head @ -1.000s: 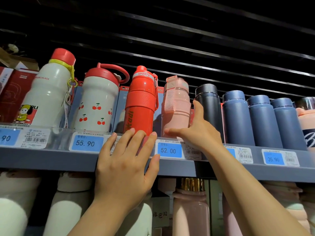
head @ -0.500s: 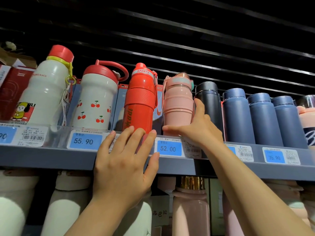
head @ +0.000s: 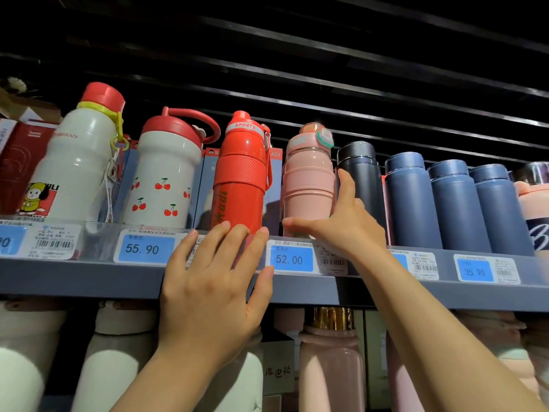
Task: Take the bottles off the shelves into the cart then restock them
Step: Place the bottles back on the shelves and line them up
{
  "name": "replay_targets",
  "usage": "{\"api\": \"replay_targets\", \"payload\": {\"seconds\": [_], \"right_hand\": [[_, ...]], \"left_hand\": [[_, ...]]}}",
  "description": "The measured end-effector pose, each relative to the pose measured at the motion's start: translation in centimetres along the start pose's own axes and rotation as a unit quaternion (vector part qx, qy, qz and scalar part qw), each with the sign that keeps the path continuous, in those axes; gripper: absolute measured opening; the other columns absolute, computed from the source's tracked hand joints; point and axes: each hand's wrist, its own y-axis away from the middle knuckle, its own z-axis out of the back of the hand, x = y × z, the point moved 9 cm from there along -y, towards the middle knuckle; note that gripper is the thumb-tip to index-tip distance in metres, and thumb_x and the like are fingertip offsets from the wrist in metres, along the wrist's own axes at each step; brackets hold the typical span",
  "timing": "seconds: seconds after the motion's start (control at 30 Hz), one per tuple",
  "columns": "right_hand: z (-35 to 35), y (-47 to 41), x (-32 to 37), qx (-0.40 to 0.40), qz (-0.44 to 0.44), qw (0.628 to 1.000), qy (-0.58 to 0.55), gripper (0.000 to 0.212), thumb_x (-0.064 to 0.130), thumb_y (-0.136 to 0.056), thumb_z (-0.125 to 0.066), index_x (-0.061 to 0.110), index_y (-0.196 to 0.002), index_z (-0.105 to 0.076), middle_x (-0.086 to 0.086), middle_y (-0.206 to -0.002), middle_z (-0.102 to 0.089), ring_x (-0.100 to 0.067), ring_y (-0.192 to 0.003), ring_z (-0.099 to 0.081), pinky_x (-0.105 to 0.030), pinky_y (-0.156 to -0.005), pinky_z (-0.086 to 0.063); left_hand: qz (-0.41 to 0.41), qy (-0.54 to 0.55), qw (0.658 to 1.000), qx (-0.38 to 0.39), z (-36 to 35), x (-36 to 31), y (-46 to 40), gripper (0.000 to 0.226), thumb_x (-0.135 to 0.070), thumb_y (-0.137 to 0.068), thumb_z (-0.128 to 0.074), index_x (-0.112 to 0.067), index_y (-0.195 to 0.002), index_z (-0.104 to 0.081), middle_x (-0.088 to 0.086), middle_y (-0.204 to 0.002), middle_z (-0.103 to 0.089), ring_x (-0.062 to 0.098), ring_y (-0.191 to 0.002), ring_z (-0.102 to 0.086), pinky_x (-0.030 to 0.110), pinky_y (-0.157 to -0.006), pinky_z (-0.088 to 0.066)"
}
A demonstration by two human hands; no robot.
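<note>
On the shelf [head: 89, 278] tagged 52.00, right hand [head: 344, 224] grips pink bottle [head: 306, 185]; left hand [head: 208, 292] spread flat below "SPORTS" bottle [head: 240, 176].

red bottle [head: 240, 176] base hidden by left hand [head: 211, 289] | leftmost tag [head: 12, 240] cut off, perhaps "90"

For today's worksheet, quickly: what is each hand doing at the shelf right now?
Left hand: open, fingers straight against the shelf edge below the red bottle.
Right hand: holding the pink bottle.
</note>
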Motion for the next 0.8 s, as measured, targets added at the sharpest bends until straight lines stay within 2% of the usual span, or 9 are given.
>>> {"api": "replay_targets", "payload": {"seconds": [0.1, 0.27, 0.43, 0.53, 0.67, 0.8], "right_hand": [[0.02, 0.03, 0.18, 0.002, 0.009, 1.000, -0.004, 0.120, 0.076, -0.063, -0.065, 0.037, -0.149, 0.008, -0.011, -0.145, -0.039, -0.034, -0.121, -0.050, -0.043, -0.090, -0.041], [0.10, 0.04, 0.34, 0.019, 0.031, 0.999, -0.024, 0.108, 0.056, -0.075, -0.069, 0.037, -0.149, 0.008, -0.006, -0.131, -0.055, -0.032, -0.109, -0.056, -0.038, -0.084, -0.039], [-0.07, -0.14, 0.36, 0.020, 0.035, 0.999, -0.024, 0.106, 0.056, -0.075, -0.068, 0.039, -0.148, 0.007, -0.006, -0.127, -0.056, -0.027, -0.092, -0.051, -0.037, -0.082, -0.040], [0.11, 0.05, 0.36, 0.004, 0.036, 0.999, -0.016, 0.108, 0.061, -0.073, -0.069, 0.037, -0.149, 0.004, -0.005, -0.127, -0.057, -0.029, -0.099, -0.057, -0.035, -0.078, -0.039], [0.19, 0.22, 0.50, -0.006, 0.037, 0.999, -0.015, 0.107, 0.063, -0.072, -0.070, 0.037, -0.148, 0.002, -0.004, -0.124, -0.058, -0.025, -0.088, -0.052, -0.034, -0.075, -0.039], [0.36, 0.32, 0.52, -0.021, 0.041, 0.999, -0.001, 0.108, 0.067, -0.071, -0.068, 0.036, -0.148, 0.001, -0.006, -0.126, -0.058, -0.031, -0.103, -0.059, -0.036, -0.077, -0.039]], "left_hand": [[0.002, 0.002, 1.000, -0.003, 0.09, -0.02, -0.02, 0.048, -0.040, -0.096, -0.035, -0.020, -0.129, -0.063, 0.004, -0.121, -0.066, 0.028, -0.116, -0.060, 0.050, -0.102, -0.039], [0.000, 0.001, 1.000, -0.010, 0.18, -0.05, 0.03, 0.047, -0.039, -0.095, -0.037, -0.019, -0.128, -0.064, 0.005, -0.120, -0.066, 0.028, -0.115, -0.060, 0.050, -0.101, -0.040], [-0.001, 0.002, 1.000, -0.005, 0.08, 0.00, -0.03, 0.048, -0.039, -0.096, -0.036, -0.019, -0.129, -0.063, 0.005, -0.120, -0.066, 0.028, -0.115, -0.060, 0.051, -0.101, -0.040], [-0.001, 0.004, 1.000, -0.005, 0.06, 0.03, -0.02, 0.048, -0.039, -0.096, -0.036, -0.019, -0.129, -0.063, 0.005, -0.121, -0.066, 0.028, -0.115, -0.060, 0.051, -0.100, -0.040], [-0.001, 0.007, 1.000, -0.008, 0.16, 0.02, 0.01, 0.047, -0.039, -0.096, -0.036, -0.019, -0.129, -0.064, 0.005, -0.120, -0.066, 0.028, -0.115, -0.061, 0.051, -0.100, -0.042], [-0.003, 0.003, 1.000, -0.011, 0.20, -0.02, 0.00, 0.047, -0.039, -0.095, -0.037, -0.019, -0.128, -0.064, 0.005, -0.120, -0.067, 0.029, -0.114, -0.061, 0.051, -0.099, -0.042]]}}
